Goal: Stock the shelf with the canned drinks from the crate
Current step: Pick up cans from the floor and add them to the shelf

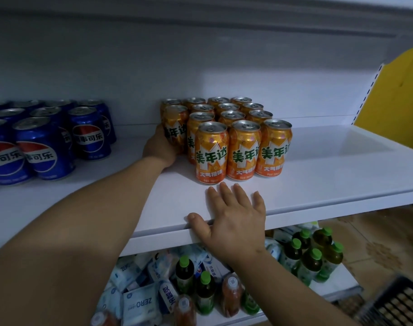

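Left hand point(159, 147): grip wrapped round the left side of one upright orange aluminium Mirinda can point(175, 129). The fingertips are hidden behind it. The held can stands on the white flat shelf point(318, 175), on the left flank of the orange can block point(244, 147), behind the front row and touching its neighbours.

The block is mid-shelf, set back from the front edge, with cans packed tight and all upright. The front row is three cans. Labels read "美年达" in green on a white burst. The small print at the can bases is too blurred to read.

Right hand point(233, 215): palm down on the shelf's front edge, fingers straight and spread, thumb along the front lip. This grip is slack and holds nothing. The fingertips stop just short of the front row without touching it.

Blue Pepsi cans point(43, 147) stand grouped at the left end of the shelf, with the red-white-blue globe logo and "事可乐" legible. There is a clear gap between them and the orange block.

On the lower shelf point(337, 282) are dark bottles with green caps point(306, 255) and white-and-blue soft packs point(139, 304), one reading "ZERO" upside down.

A black lattice crate point(400, 304) is below the shelf's right end. It is blurred, so I can't tell its contents. A yellow panel point(400, 90) stands at the shelf's right end.
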The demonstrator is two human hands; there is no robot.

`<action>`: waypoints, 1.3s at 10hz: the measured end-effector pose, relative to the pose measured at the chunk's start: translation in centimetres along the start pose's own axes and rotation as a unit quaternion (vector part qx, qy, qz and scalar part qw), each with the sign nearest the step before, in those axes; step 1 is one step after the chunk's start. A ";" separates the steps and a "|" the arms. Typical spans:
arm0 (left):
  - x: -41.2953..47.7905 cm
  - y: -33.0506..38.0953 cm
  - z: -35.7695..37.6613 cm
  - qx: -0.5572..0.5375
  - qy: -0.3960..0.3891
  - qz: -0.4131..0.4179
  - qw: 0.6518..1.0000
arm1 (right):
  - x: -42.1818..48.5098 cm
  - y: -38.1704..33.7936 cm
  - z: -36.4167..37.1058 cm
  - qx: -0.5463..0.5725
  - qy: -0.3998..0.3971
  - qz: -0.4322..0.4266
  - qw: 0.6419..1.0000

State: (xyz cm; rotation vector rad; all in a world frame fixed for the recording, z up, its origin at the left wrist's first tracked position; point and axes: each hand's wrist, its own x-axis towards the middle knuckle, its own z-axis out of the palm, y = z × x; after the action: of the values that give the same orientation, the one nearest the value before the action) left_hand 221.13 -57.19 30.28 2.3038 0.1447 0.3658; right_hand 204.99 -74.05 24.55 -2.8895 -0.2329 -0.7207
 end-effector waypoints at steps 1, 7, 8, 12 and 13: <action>0.0 -0.1 -0.1 0.004 -0.005 0.001 1.000 | -0.1 0.1 0.1 0.000 0.002 -0.001 1.000; -5.7 1.5 -2.3 -0.102 -0.093 -0.025 0.990 | 0.6 0.4 -1.8 0.026 -0.154 -0.009 0.988; -8.7 2.2 -3.7 -0.129 -0.135 -0.035 0.982 | 0.6 0.6 -3.3 0.047 -0.196 -0.009 0.979; -22.7 10.4 -5.8 0.054 -0.217 0.153 0.963 | -11.9 9.2 -13.5 0.000 -0.209 0.139 0.968; -26.4 12.1 -3.4 0.080 -0.260 0.194 0.942 | -15.7 12.2 -16.8 -0.028 -0.208 0.204 0.956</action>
State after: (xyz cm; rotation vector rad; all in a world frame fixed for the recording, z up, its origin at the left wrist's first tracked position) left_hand 194.83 -68.86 35.59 2.5012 -0.5703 -0.0771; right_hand 186.00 -90.82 30.36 -2.9633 0.3393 -0.0465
